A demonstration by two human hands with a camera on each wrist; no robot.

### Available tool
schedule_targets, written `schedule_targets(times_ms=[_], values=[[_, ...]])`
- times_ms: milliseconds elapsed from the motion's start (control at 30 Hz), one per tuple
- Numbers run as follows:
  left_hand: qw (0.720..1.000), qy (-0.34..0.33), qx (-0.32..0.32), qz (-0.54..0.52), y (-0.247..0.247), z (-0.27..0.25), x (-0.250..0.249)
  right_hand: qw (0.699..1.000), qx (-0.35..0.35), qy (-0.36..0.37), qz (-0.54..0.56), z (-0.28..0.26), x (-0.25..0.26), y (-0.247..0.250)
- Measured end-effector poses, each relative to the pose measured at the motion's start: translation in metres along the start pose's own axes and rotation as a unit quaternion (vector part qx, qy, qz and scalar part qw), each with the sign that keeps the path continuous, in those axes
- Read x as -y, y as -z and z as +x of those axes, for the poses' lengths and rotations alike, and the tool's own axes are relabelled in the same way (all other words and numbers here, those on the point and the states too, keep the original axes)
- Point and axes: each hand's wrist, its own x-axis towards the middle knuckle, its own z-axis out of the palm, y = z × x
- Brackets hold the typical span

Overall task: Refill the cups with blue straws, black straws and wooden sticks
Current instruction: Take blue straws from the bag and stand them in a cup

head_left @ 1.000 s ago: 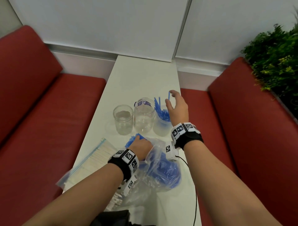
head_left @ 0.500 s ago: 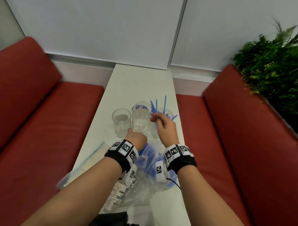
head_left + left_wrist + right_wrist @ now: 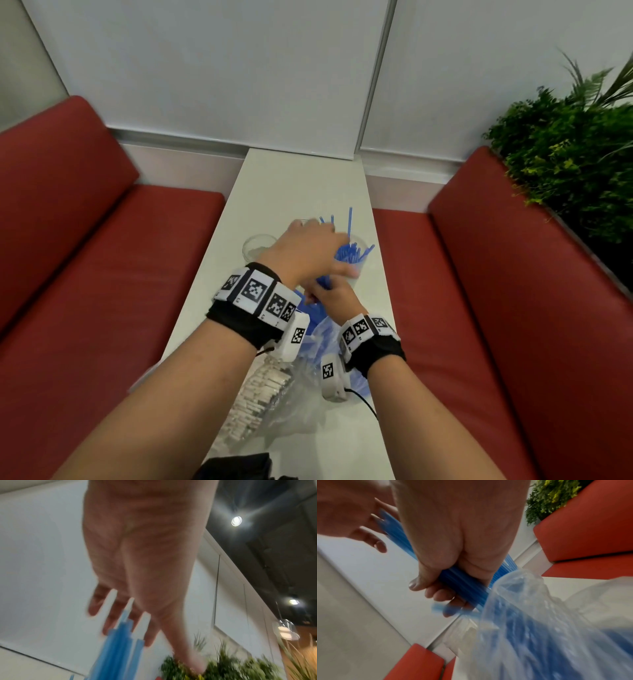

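On the white table, my right hand grips a bundle of blue straws at the mouth of a clear plastic bag holding more of them. My left hand hovers above, open with its fingers spread over the bundle's upper ends. Behind the hands, a frosted cup on the right holds several blue straws. A clear cup stands to the left, with no straws showing in it. The left hand hides the middle cup. No black straws show.
A clear bag of wooden sticks lies at the table's near left, beside the straw bag. Red bench cushions flank the narrow table, and a green plant stands at the far right. A black cable trails from the right wristband.
My left hand rose from the bag to over the cups. My right hand came back from the straw cup to the bag's mouth and took hold of a bundle of blue straws.
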Motion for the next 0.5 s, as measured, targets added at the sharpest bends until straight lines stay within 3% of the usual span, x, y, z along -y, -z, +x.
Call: schedule_targets(times_ms=[67,133,200,300,433,500], values=[[0.983,-0.017,-0.125,-0.135,0.011,-0.006,0.004,0.998,-0.036,0.005,0.058,0.0,0.009,0.006],[0.911,-0.013,-0.259,-0.32,0.011,-0.009,0.011,0.995,-0.064,0.023,0.078,0.002,0.02,0.014],[0.828,0.059,-0.329,-0.45,-0.001,-0.009,0.018,0.991,-0.074,0.045,0.106,0.003,0.034,0.023],[0.757,0.19,-0.257,-0.57,-0.037,-0.006,0.025,0.983,-0.101,0.081,0.131,-0.001,0.062,0.034],[0.616,0.269,-0.066,-0.738,-0.083,-0.005,0.021,0.964,-0.118,0.143,0.193,-0.008,0.11,0.044],[0.536,0.266,0.044,-0.8,-0.097,-0.006,0.016,0.955,-0.105,0.155,0.229,-0.011,0.129,0.045]])
